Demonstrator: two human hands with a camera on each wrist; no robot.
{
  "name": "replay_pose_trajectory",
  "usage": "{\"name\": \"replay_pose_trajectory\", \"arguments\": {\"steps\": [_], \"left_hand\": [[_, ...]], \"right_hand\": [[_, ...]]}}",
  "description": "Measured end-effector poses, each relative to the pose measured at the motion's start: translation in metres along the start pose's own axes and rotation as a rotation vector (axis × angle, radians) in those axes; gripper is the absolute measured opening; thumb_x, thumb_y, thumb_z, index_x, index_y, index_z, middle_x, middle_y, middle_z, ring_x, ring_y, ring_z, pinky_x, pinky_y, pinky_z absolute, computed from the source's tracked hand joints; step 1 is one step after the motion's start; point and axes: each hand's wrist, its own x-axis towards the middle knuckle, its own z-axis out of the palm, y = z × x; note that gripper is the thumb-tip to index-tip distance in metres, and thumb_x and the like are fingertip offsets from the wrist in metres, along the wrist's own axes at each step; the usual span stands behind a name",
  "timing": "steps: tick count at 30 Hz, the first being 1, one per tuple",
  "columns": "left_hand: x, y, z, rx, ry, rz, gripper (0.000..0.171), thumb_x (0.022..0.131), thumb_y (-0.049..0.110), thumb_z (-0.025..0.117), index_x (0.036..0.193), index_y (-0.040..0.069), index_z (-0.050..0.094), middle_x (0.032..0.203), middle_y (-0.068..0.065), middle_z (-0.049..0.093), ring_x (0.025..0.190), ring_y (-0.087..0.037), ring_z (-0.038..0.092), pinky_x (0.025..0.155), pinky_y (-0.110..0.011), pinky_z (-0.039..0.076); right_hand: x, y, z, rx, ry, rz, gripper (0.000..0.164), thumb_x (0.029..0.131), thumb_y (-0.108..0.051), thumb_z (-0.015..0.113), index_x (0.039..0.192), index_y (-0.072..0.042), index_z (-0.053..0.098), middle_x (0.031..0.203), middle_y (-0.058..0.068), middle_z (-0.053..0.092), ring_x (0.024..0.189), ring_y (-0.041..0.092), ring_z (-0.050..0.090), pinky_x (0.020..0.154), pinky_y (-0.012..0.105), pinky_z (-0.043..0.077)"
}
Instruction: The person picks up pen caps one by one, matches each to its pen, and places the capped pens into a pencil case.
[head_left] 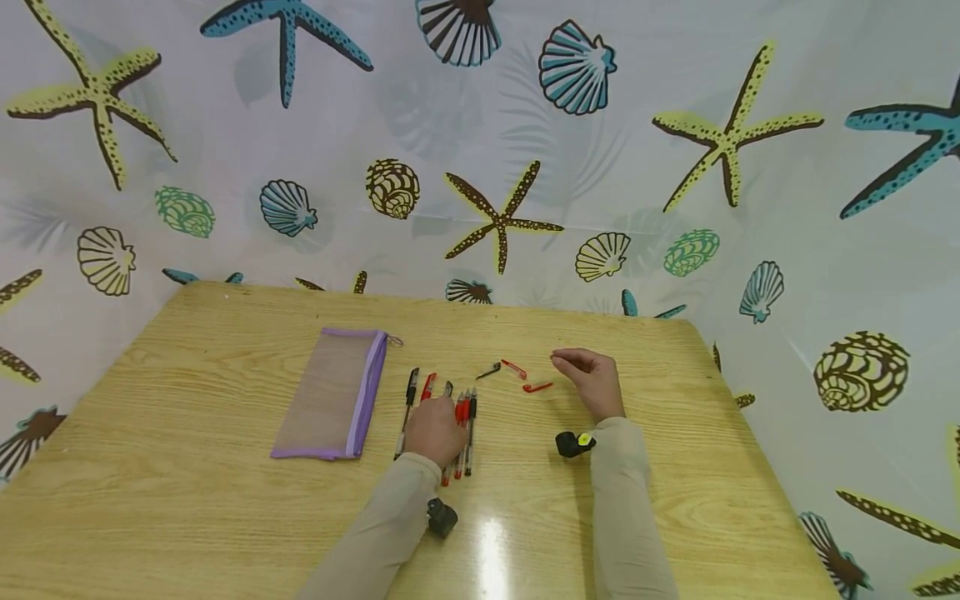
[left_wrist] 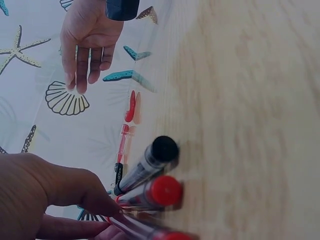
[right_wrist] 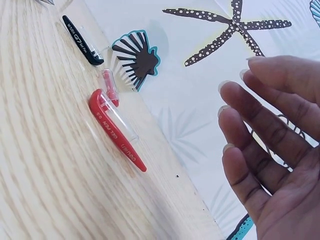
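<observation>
A: Start with your left side: what have you got there?
B: Your left hand (head_left: 435, 429) is down among the pens on the worktop (head_left: 187, 517). Your thumb and fingers pinch a red pen (left_wrist: 140, 226) along its barrel, narrow, with the pen between them.

A: And what lies just beside that grip?
B: On its right you have a second red pen (head_left: 458, 450) and then a black pen (head_left: 470, 437), side by side, both with their points facing away from you. On its left are a capped black pen (head_left: 412, 387) and a capped red pen (head_left: 428, 386). Another dark-topped pen (head_left: 447, 388) shows just past your knuckles, its lower part hidden by your hand.

A: Your right side?
B: Your right hand (head_left: 594, 383) hovers above the worktop, holding nothing, fingers loosely bent and a little apart.

A: What is near it?
B: A red cap (right_wrist: 117, 132) is nearest, just to its left. Beyond that lie a clear-bodied red cap (right_wrist: 109, 89) and a black cap (right_wrist: 82, 42), close together.

A: And the mesh pouch (head_left: 322, 396)?
B: It lies flat, left of the pens, its purple-edged zipper (head_left: 367, 396) on the side facing them.
</observation>
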Motion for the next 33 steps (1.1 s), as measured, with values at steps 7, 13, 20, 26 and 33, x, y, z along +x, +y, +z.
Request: {"name": "replay_pose_trajectory", "arguments": {"steps": [7, 13, 20, 26, 33], "left_hand": [[0.002, -0.003, -0.001, -0.033, -0.035, -0.030, 0.032, 0.079, 0.005, 0.067, 0.056, 0.010, 0.047, 0.048, 0.002, 0.038, 0.043, -0.012, 0.033, 0.039, -0.027, 0.027], [0.004, -0.005, -0.001, -0.039, -0.035, -0.037, 0.027, 0.076, 0.003, 0.066, 0.058, 0.010, 0.047, 0.049, 0.002, 0.038, 0.044, -0.012, 0.032, 0.040, -0.028, 0.027], [0.004, -0.008, -0.002, -0.059, -0.010, -0.027, 0.024, 0.075, 0.004, 0.064, 0.057, 0.010, 0.048, 0.048, 0.002, 0.040, 0.042, -0.012, 0.035, 0.038, -0.026, 0.028], [0.003, -0.010, -0.002, -0.100, 0.010, -0.021, 0.027, 0.077, 0.006, 0.065, 0.056, 0.012, 0.047, 0.048, 0.004, 0.039, 0.042, -0.011, 0.036, 0.038, -0.025, 0.027], [0.002, -0.012, -0.005, -0.155, 0.012, -0.018, 0.020, 0.080, 0.014, 0.070, 0.068, 0.005, 0.057, 0.056, 0.000, 0.048, 0.049, -0.013, 0.042, 0.043, -0.026, 0.034]], "right_hand": [[0.000, 0.000, -0.001, 0.004, -0.002, 0.006, 0.035, 0.090, -0.017, 0.070, 0.115, 0.008, 0.066, 0.105, 0.005, 0.070, 0.091, 0.007, 0.063, 0.093, 0.044, 0.048], [0.000, 0.001, -0.001, -0.017, -0.001, 0.005, 0.034, 0.090, -0.016, 0.069, 0.114, 0.007, 0.067, 0.109, 0.010, 0.069, 0.091, 0.006, 0.063, 0.085, 0.028, 0.051], [0.002, 0.002, 0.000, -0.030, -0.013, 0.000, 0.033, 0.090, -0.013, 0.069, 0.114, 0.009, 0.066, 0.114, 0.022, 0.066, 0.088, 0.003, 0.063, 0.080, 0.019, 0.050], [-0.004, -0.012, 0.002, -0.040, -0.045, -0.001, 0.029, 0.091, -0.005, 0.065, 0.114, 0.012, 0.064, 0.115, 0.027, 0.064, 0.087, 0.005, 0.062, 0.078, 0.017, 0.049], [-0.011, -0.030, 0.008, -0.125, -0.056, 0.022, 0.027, 0.092, -0.003, 0.063, 0.114, 0.013, 0.064, 0.115, 0.028, 0.063, 0.091, 0.016, 0.059, 0.080, 0.024, 0.050]]}}
